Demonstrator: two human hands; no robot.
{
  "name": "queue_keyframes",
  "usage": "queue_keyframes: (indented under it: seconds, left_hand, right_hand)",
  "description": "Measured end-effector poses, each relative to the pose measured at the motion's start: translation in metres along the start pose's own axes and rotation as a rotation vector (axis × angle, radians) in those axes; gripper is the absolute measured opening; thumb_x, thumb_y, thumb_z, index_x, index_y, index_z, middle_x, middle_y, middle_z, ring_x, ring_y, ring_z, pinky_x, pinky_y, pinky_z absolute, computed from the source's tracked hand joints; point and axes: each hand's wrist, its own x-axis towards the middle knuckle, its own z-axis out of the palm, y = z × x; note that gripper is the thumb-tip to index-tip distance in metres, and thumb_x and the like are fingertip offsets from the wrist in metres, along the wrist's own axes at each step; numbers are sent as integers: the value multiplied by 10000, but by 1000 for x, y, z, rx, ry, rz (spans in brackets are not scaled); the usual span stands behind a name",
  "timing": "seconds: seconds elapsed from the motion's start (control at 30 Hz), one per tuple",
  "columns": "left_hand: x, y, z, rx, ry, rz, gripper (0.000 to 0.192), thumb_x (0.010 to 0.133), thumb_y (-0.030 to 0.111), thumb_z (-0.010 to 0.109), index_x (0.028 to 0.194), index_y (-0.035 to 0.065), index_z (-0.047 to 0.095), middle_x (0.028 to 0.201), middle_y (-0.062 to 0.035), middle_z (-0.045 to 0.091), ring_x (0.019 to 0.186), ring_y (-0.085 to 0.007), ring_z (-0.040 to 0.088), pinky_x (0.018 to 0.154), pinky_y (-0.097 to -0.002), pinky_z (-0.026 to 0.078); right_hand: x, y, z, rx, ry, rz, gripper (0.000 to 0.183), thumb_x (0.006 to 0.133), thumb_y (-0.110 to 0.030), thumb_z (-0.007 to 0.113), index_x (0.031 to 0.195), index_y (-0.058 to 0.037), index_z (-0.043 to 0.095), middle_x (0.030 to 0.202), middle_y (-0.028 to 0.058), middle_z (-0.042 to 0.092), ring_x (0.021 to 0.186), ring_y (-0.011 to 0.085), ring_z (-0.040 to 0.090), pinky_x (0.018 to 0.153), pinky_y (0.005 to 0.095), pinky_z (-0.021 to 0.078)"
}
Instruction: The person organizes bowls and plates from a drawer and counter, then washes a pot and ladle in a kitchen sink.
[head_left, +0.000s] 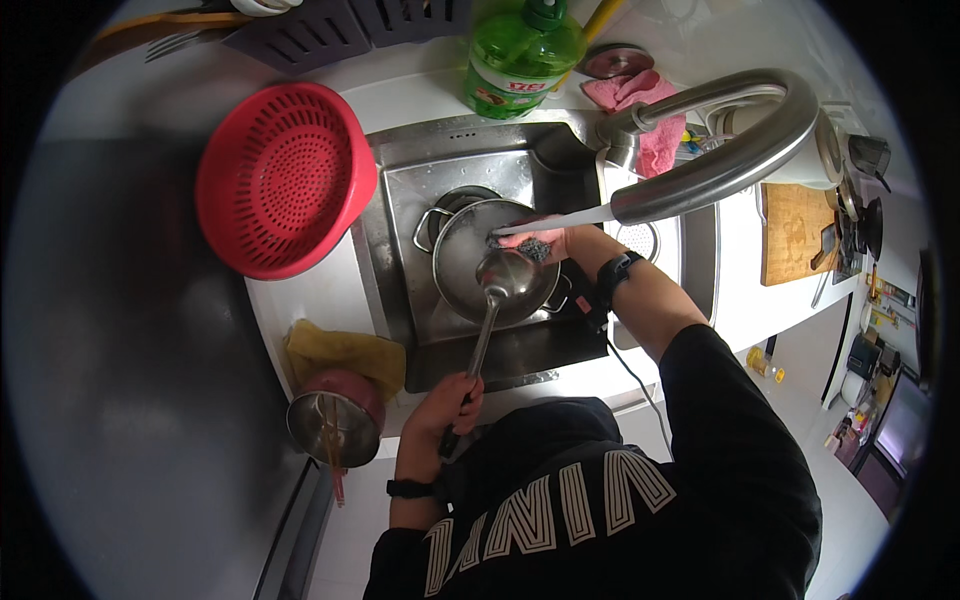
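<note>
My left hand (448, 405) grips the black handle of a metal ladle (506, 276), its bowl over a steel pot (457, 259) that holds cloudy water. In my right hand (553, 238) is a dark scouring pad (534, 249), just above the ladle's bowl. Water runs from the curved steel faucet (697, 191) onto the fingers of that hand. The pot has two loop handles and stands in the sink basin (416, 180); a dark round thing lies partly hidden behind it.
Left of the sink stands a red plastic colander (281, 180). A yellow cloth (341, 352) and a small pot (337, 420) with chopsticks lie at the near left. Behind are a green bottle (517, 64) and a pink cloth (660, 127). A wooden cutting board (787, 225) is at the right.
</note>
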Motion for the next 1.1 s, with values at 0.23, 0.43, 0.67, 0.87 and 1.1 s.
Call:
queue_keyframes:
  seconds: [0.23,0.43,0.67,0.87,1.1]
  left_hand:
    - [1,1,-5,18,-24,-16,223,938,226,384,759,93,403,547,-4,364,378,-103,330,340,-255,255]
    - [4,1,0,90,95,-1,208,922,230,397,771,90,421,543,-2,371,391,-102,344,347,-254,272]
    - [13,-2,8,277,231,40,170,893,205,417,776,82,434,546,-2,383,395,-97,344,356,-255,283]
    - [21,2,3,50,280,70,131,876,174,405,781,88,428,553,-12,376,403,-104,348,364,-264,289]
    - [23,4,13,32,309,81,127,869,180,401,769,103,418,558,-9,366,405,-107,324,369,-257,255]
  right_hand:
    - [-21,-33,31,-376,56,65,447,796,-200,714,1173,-37,539,890,14,644,844,114,586,761,270,448]
    - [2,-9,38,-890,277,-384,564,835,-262,664,1279,-19,415,1021,68,581,985,164,511,850,290,407]
    - [-16,2,95,-1464,213,-480,274,835,-330,594,989,-122,505,1053,86,573,972,323,551,784,419,448]
    - [-27,54,93,-1567,354,-1210,207,778,-197,632,926,-88,536,1000,111,570,977,322,549,823,423,456]
    - [-12,68,92,-1165,670,-1335,137,808,-106,591,892,-20,526,894,184,555,862,387,545,746,418,461]
